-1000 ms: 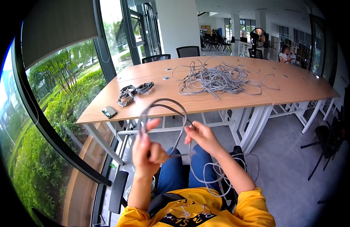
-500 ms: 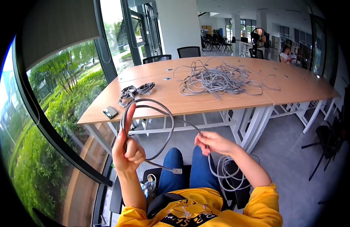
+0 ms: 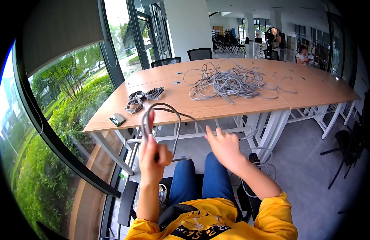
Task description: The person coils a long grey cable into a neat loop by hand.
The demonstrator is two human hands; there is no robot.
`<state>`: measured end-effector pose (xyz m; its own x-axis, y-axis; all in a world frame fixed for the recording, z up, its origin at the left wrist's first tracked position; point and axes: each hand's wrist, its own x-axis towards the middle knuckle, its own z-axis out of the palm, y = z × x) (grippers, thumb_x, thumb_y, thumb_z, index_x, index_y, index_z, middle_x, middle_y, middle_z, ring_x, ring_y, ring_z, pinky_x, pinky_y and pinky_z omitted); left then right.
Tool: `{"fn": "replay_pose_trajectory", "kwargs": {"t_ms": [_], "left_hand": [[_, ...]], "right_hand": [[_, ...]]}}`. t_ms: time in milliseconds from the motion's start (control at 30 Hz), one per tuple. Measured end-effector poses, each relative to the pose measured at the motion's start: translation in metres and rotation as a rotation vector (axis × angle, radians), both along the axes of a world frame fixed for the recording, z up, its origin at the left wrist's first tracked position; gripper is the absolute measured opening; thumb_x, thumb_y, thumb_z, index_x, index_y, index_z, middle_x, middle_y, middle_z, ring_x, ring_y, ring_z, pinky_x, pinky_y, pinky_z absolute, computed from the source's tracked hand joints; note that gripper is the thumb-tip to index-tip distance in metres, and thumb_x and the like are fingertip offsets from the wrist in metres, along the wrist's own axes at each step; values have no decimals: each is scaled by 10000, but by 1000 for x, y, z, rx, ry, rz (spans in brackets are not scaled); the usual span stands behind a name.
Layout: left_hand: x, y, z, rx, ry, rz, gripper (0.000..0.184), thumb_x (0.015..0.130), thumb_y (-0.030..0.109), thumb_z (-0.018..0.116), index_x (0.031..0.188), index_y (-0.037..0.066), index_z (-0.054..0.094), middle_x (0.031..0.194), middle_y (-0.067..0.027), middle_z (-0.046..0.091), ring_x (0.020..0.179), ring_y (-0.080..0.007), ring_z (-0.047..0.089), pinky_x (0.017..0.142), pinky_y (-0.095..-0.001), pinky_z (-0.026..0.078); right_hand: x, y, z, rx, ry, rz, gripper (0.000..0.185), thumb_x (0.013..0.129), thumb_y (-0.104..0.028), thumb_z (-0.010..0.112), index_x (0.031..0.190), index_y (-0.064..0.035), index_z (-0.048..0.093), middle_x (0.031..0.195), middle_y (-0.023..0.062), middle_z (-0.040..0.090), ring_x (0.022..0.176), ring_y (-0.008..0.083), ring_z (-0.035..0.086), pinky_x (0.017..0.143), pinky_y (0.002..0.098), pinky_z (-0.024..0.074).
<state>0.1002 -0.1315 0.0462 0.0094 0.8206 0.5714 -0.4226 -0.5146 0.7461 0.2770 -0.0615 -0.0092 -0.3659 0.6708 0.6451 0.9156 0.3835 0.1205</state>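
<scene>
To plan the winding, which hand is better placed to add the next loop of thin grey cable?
Probably right: the right hand is on the grey cable, with slack hanging nearby, while the left hand holds the loops.

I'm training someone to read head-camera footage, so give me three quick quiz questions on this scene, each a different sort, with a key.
1. Multiple choice. The raised cable loops are held up by the:
A) left hand
B) right hand
C) neither hand
2. True or false: on the table, the big cable tangle lies right of the smaller bundles.
3. Fill in: the wearer's sleeves are ____.

Key: 1 A; 2 true; 3 yellow.
</scene>
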Motion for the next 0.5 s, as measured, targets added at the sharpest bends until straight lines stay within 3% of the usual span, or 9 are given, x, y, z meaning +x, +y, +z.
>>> {"fn": "replay_pose_trajectory", "kwargs": {"t_ms": [67,100,133,200,300,333,400,433,500], "left_hand": [[4,1,1,-13,195,74,454,900,251,294,1299,71,173,412,51,237,340,-48,189,363,-194,152],[8,1,-1,-38,234,178,398,903,239,286,1245,36,282,402,46,220,332,-48,177,357,-209,135],[9,0,4,-57,245,118,287,897,202,319,1078,-1,412,452,44,275,376,-36,218,376,-185,157],[10,-2,8,-98,350,99,235,897,209,338,899,6,457,461,35,304,382,-38,246,377,-183,183],[12,3,10,-195,452,121,233,893,210,362,787,20,446,475,10,369,396,-48,307,385,-187,237],[15,4,13,-254,477,114,250,894,212,365,763,12,439,517,-28,451,446,-76,403,434,-203,328],[24,15,1,-98,493,194,270,894,217,364,745,3,436,575,-55,507,518,-104,467,511,-227,390],[23,16,-1,-114,501,210,280,896,214,356,754,-11,441,611,-62,527,569,-113,492,564,-242,412],[26,23,-7,-74,471,297,278,897,213,353,765,-13,446,613,-65,530,578,-112,499,565,-241,413]], "right_hand": [[-6,-12,5,47,-43,-9,253,781,-246,508,966,-79,555,703,48,531,594,164,556,451,259,403],[-7,-15,6,107,-85,60,245,767,-227,512,947,-68,556,700,44,517,617,162,538,478,254,401],[-9,-18,8,166,-127,129,236,754,-209,515,929,-56,557,697,39,504,640,161,520,506,249,399],[-11,-28,13,150,-183,161,215,682,-151,532,855,-24,554,692,25,478,665,159,487,539,239,385],[-9,-35,19,160,-172,438,121,576,-80,521,687,-35,508,667,27,465,632,148,494,507,250,405],[-10,-35,19,162,-172,438,121,576,-80,521,687,-35,508,667,27,465,632,148,494,507,250,405],[-12,-36,19,226,-219,525,89,580,-68,517,664,-50,492,621,31,447,587,140,501,496,235,415],[-12,-36,20,244,-219,552,90,595,-72,523,677,-52,493,581,17,434,504,127,487,501,214,415],[-14,-38,20,228,-186,514,83,603,-81,528,672,-60,485,573,8,435,482,123,480,497,220,415]]}}
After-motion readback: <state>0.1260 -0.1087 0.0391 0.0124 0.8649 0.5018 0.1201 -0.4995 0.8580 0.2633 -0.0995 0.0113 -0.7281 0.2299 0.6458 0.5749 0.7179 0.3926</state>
